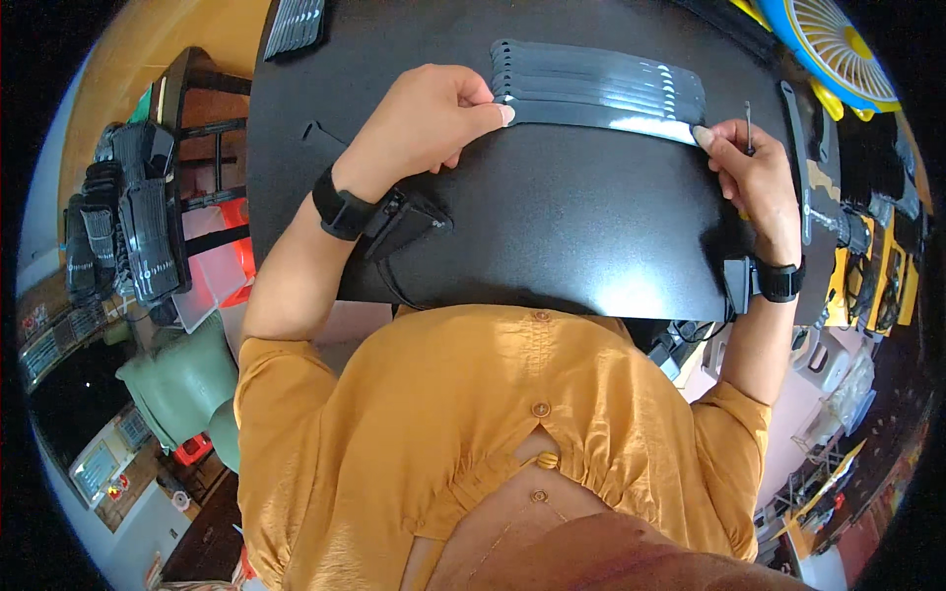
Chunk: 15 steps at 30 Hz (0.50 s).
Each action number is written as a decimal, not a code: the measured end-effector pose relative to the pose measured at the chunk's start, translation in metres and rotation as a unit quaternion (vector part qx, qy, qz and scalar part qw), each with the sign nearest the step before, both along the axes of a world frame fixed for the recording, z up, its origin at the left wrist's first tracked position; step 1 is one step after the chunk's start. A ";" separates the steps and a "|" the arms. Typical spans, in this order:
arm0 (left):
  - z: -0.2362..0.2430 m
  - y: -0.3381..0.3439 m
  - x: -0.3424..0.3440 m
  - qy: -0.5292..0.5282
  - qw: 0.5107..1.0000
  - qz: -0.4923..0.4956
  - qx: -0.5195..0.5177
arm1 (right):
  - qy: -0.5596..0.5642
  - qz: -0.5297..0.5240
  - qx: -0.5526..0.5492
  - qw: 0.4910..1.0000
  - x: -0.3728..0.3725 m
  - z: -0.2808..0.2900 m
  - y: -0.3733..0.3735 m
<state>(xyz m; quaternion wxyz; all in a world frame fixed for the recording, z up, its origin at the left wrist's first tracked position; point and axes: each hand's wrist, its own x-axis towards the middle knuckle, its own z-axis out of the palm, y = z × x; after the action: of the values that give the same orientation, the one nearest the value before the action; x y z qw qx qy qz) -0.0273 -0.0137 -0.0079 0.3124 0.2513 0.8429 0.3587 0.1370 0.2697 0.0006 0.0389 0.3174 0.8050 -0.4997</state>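
Note:
A row of flat, glossy black strips (597,74) with notched ends lies overlapping on the dark table (552,217). My left hand (439,118) is closed, thumb and forefinger pinching the left end of the nearest strip (611,118). My right hand (749,172) pinches that strip's right end and also holds a slim metal tool (748,118) upright, its lower part hidden by my fingers. A small black loop (315,130) lies left of my left hand, and a dark strap with a cable (414,231) is beside my left wrist.
Another stack of strips (294,25) sits at the back left. A blue-and-yellow fan (828,44) and long dark pieces (796,138) are at the right. Left of the table are piled dark bundles (143,227) and a green chair (177,389).

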 end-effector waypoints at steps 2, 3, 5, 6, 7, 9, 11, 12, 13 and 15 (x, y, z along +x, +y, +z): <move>0.000 0.001 0.000 0.000 1.000 0.005 0.000 | -0.005 -0.005 0.015 1.000 -0.001 0.003 -0.004; -0.001 0.000 0.001 0.004 1.000 0.007 0.001 | -0.006 -0.008 0.017 1.000 -0.001 0.003 -0.004; -0.002 -0.001 0.000 0.007 1.000 0.006 0.004 | -0.001 0.002 0.018 1.000 -0.001 0.001 -0.003; -0.003 -0.001 -0.001 0.014 1.000 0.003 0.008 | -0.002 -0.002 0.020 1.000 -0.001 0.000 -0.002; -0.004 -0.002 -0.001 0.020 1.000 0.001 0.012 | 0.008 0.002 0.017 1.000 -0.001 -0.002 -0.002; -0.003 -0.002 -0.002 0.022 1.000 -0.002 0.013 | 0.026 0.004 0.002 1.000 -0.001 -0.004 -0.001; -0.003 0.000 -0.001 0.025 1.000 -0.004 0.013 | 0.017 -0.001 0.018 1.000 -0.002 -0.004 -0.003; -0.003 0.000 -0.001 0.027 1.000 -0.003 0.008 | 0.008 -0.005 0.032 0.999 -0.003 -0.003 -0.004; -0.002 0.000 0.000 0.030 1.000 -0.002 0.003 | 0.003 -0.001 0.045 0.999 -0.003 -0.003 -0.004; 0.000 0.003 0.002 0.040 0.999 -0.002 -0.006 | 0.002 0.003 0.060 0.998 -0.004 -0.002 -0.005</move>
<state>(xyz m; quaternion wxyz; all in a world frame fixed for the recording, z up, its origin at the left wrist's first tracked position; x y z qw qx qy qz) -0.0249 -0.0105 -0.0079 0.2805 0.2655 0.8563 0.3430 0.1333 0.2646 -0.0018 0.0191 0.3156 0.8347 -0.4509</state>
